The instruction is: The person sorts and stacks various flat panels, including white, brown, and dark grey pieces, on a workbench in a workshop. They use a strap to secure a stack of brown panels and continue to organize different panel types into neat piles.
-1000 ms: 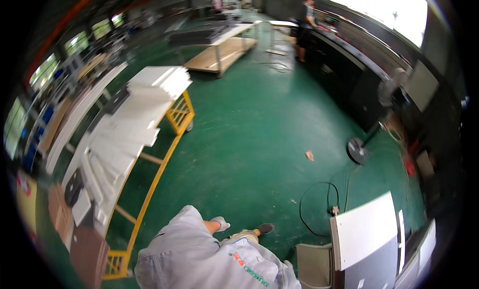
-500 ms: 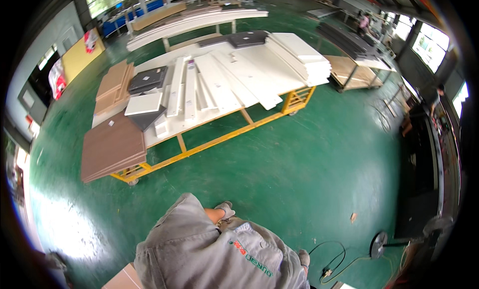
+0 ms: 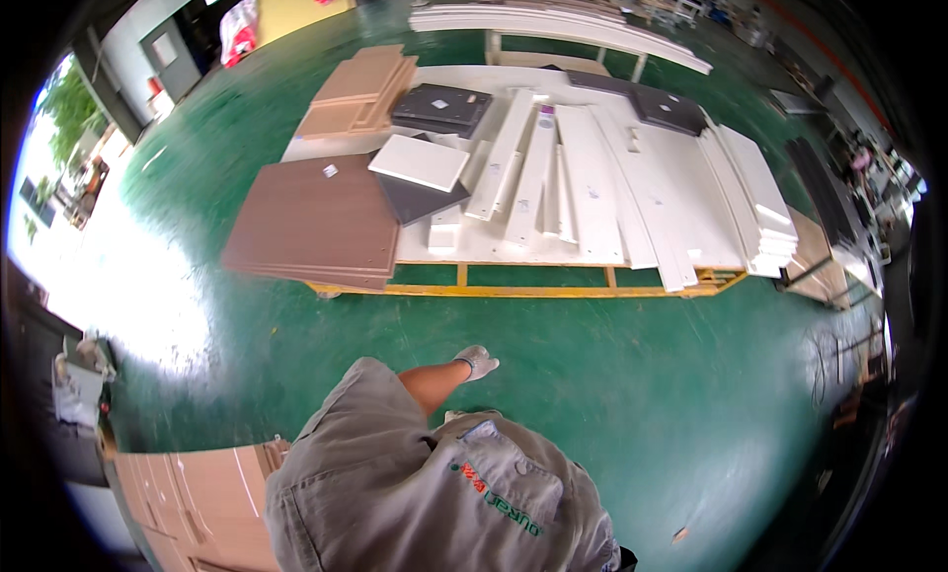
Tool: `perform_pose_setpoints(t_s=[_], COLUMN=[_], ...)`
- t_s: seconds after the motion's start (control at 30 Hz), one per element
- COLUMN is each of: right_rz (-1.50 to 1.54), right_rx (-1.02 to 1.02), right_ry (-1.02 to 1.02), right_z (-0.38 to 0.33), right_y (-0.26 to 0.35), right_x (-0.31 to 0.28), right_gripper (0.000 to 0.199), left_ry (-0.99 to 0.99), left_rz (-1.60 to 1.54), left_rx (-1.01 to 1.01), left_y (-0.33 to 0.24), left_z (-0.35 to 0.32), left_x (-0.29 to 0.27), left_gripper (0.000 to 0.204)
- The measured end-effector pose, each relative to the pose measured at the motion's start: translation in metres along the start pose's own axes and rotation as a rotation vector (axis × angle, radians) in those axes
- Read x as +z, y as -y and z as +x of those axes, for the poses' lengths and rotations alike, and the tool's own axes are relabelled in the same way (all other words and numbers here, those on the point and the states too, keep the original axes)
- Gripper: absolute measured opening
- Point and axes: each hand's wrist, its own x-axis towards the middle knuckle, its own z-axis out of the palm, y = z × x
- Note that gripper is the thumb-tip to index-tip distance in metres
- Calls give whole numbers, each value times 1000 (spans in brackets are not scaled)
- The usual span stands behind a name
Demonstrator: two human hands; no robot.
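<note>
My left hand [image 3: 479,363], in a pale grey glove, swings in front of my body over the green floor. Nothing shows in it, and its fingers look loosely stretched. The bare forearm comes out of the grey sleeve of my work shirt [image 3: 415,473]. My right hand is out of the picture. Ahead stands a yellow-framed trolley [image 3: 533,291] with a large white top. Nearest to the left hand on it are brown panels [image 3: 311,217], a small white board [image 3: 420,162] and a dark grey panel [image 3: 420,199].
Long white strips [image 3: 590,187] fan across the trolley's middle. White boards [image 3: 755,187] are stacked at its right end, tan boards [image 3: 360,98] at its far left. Cardboard-coloured packs [image 3: 197,493] stand close at my lower left. Another rack [image 3: 553,24] of long boards is behind the trolley.
My view has turned left, so the trolley now lies squarely across in front. The left hand has swung forward. The right glove and the floor cable have left the picture; the packs at lower left show more.
</note>
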Motion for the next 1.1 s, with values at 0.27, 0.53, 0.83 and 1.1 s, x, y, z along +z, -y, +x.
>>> perform_pose_setpoints(t_s=[0.27, 0.53, 0.83, 1.1], right_rz=[-281, -148, -96, 17], right_rx=[-91, 103, 168, 174], right_ry=[143, 148, 85, -3], right_z=[49, 63, 107, 171], right_y=[-29, 74, 152, 255], right_x=[-34, -86, -117, -92], right_gripper=[31, 32, 33, 35], left_ry=[122, 194, -429, -1008], left_rz=[216, 33, 281, -920], left_rx=[-330, -443, 84, -429], left_y=[110, 193, 103, 125], left_z=[-66, -69, 78, 199], left_x=[11, 77, -74, -272], left_gripper=[51, 59, 56, 60])
